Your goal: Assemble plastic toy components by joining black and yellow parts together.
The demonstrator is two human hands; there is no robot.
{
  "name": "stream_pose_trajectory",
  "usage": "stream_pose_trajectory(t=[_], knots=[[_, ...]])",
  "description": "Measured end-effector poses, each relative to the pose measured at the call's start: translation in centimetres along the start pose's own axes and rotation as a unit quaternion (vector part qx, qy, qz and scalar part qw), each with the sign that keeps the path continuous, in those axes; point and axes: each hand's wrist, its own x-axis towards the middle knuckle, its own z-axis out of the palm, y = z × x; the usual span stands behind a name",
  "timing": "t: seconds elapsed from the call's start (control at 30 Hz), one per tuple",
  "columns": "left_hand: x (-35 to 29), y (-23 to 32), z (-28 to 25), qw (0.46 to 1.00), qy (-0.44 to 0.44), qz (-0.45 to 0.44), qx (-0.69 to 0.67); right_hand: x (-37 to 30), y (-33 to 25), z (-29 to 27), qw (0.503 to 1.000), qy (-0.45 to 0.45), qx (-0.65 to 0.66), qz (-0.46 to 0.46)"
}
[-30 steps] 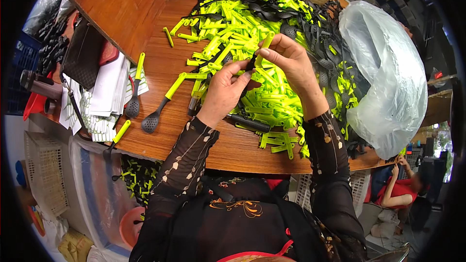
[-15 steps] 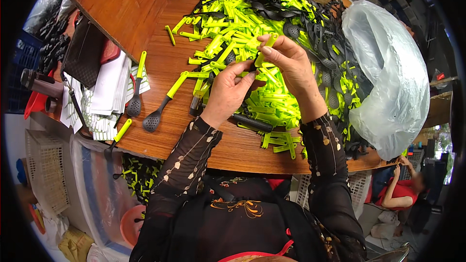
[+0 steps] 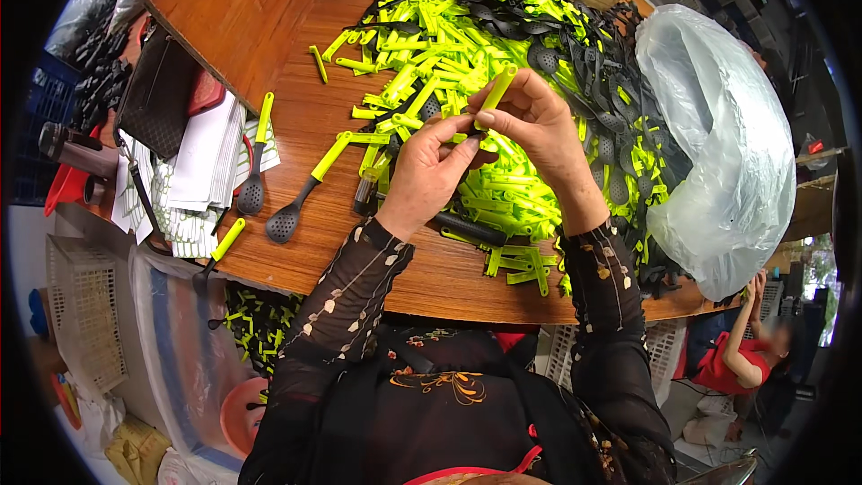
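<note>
Mid-frame, her right hand pinches a yellow-green handle while the left hand grips a black utensil end; fitting seems underway, wanting careful alignment.

Assembly workshop: a wooden table was heaped with handles, beside a plastic bag and crates.
</note>
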Motion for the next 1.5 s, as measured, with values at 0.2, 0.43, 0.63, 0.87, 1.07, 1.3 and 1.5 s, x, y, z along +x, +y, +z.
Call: stream_pose_trajectory(t=[0.2,0.43,0.63,0.87,1.07,1.3,1.5], knots=[[-0.1,0.6,0.8,0.982,0.062,0.119,0.130,-1.3,1.5,1.7,0.989,0.051,-0.061,-0.125],[-0.5,1.2,0.7,0.920,0.048,0.196,0.335,-2.1,-0.6,0.0,0.999,0.012,-0.050,-0.007],[-1.0,2.2,-0.7,0.952,-0.206,-0.168,-0.150,-2.9,-5.3,-2.8,0.962,-0.192,-0.138,-0.138],[-0.8,1.4,-0.4,0.962,-0.183,-0.161,-0.125,-2.1,-1.8,-2.7,0.972,-0.204,0.025,0.111],[-0.7,0.6,0.8,0.958,0.025,0.085,0.273,-3.5,-0.9,-1.3,0.925,0.178,-0.289,-0.169],[-1.1,0.5,1.2,0.912,0.020,0.170,0.374,-1.6,-4.5,1.3,0.786,-0.073,-0.581,-0.197],[-0.8,0.8,0.7,0.914,0.041,0.165,0.367,-2.3,-6.0,0.0,0.857,0.266,-0.363,-0.250]])
